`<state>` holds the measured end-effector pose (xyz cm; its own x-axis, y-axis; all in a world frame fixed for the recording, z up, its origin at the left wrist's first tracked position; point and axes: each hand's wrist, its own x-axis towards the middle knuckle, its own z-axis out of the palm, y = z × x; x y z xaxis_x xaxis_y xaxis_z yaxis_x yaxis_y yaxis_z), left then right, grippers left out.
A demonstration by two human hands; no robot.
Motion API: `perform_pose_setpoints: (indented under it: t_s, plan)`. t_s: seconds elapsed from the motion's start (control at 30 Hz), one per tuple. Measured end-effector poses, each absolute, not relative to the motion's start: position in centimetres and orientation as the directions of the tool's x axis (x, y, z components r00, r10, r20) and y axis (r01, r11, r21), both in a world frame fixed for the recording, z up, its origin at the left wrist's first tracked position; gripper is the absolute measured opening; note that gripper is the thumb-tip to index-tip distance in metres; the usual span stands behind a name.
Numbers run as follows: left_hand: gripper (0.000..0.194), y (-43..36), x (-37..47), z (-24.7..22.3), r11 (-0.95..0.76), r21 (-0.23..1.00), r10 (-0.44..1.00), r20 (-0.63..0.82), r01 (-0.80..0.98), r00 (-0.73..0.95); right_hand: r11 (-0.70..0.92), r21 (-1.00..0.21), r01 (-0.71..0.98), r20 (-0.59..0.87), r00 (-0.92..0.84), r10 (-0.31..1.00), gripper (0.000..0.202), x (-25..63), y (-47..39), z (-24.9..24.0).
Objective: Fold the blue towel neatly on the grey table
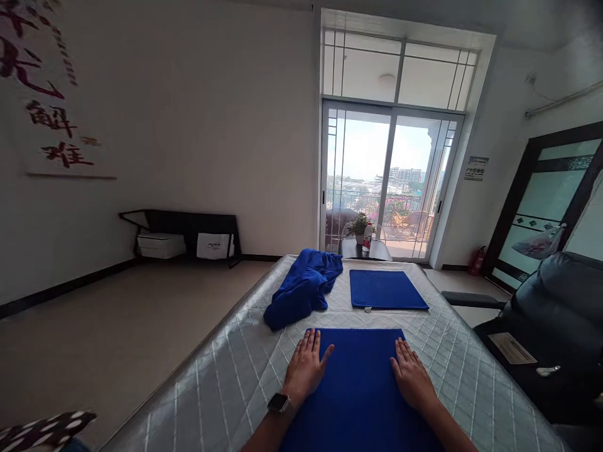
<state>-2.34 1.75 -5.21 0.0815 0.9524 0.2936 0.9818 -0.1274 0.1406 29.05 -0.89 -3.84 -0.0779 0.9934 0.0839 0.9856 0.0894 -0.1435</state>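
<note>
Plainly | both hands point(304, 367) point(411, 374) outstretched, flat | touching nearest blue cloth point(360, 395)

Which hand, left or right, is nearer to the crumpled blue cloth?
Left. The left hand is close on the camera side of the crumpled blue cloth, not touching it; the right hand is farther away, to the right.

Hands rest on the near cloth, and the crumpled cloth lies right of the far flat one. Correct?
No: the head view shows the crumpled cloth left of the far flat cloth. The left hand and right hand rest on the near cloth.
</note>
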Motion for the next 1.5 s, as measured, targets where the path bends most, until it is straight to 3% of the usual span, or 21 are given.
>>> perform_pose_setpoints:
  t_s: [0.17,0.33,0.4,0.5,0.6,0.9,1.1,1.5]
  plan:
    - [0.077,0.2,1.2,-2.7,-0.188,0.121,0.906,0.405,0.975,0.125,0.069,-0.198,0.978,0.088,-0.052,0.995,0.066,29.1,-0.9,-4.1]
    - [0.067,-1.5,11.0,-2.0,-0.521,0.14,0.833,0.297,0.842,0.466,0.086,-0.153,0.985,0.09,-0.072,0.993,0.064,29.3,-1.1,-4.2]
    - [0.067,-1.5,14.5,-2.4,-0.572,0.19,0.814,0.249,0.798,0.525,0.114,-0.111,0.987,0.084,-0.105,0.991,0.063,29.5,-1.2,-4.2]
    - [0.071,-1.0,17.3,-3.1,-0.542,0.273,0.84,0.209,0.795,0.501,0.111,-0.089,0.99,0.053,-0.107,0.993,0.063,29.7,-1.3,-4.1]
    - [0.075,-0.7,16.9,-3.5,-0.507,0.3,0.862,0.185,0.808,0.472,0.105,-0.141,0.984,0.047,-0.099,0.994,0.063,29.7,-1.2,-4.0]
    - [0.079,-0.6,4.7,-3.5,-0.272,0.182,0.958,0.144,0.945,0.248,0.046,-0.208,0.977,0.056,-0.035,0.998,0.067,29.2,-1.2,-3.3]
    - [0.078,-0.3,-3.7,-5.8,-0.142,0.14,0.973,0.201,0.98,0.112,0.061,-0.21,0.976,0.061,-0.049,0.997,0.068,29.2,-1.3,-3.5]
    - [0.082,-1.1,-4.2,-5.0,-0.137,0.192,0.973,0.211,0.972,0.096,0.066,-0.14,0.988,0.091,-0.053,0.994,0.065,28.6,-2.1,-2.4]
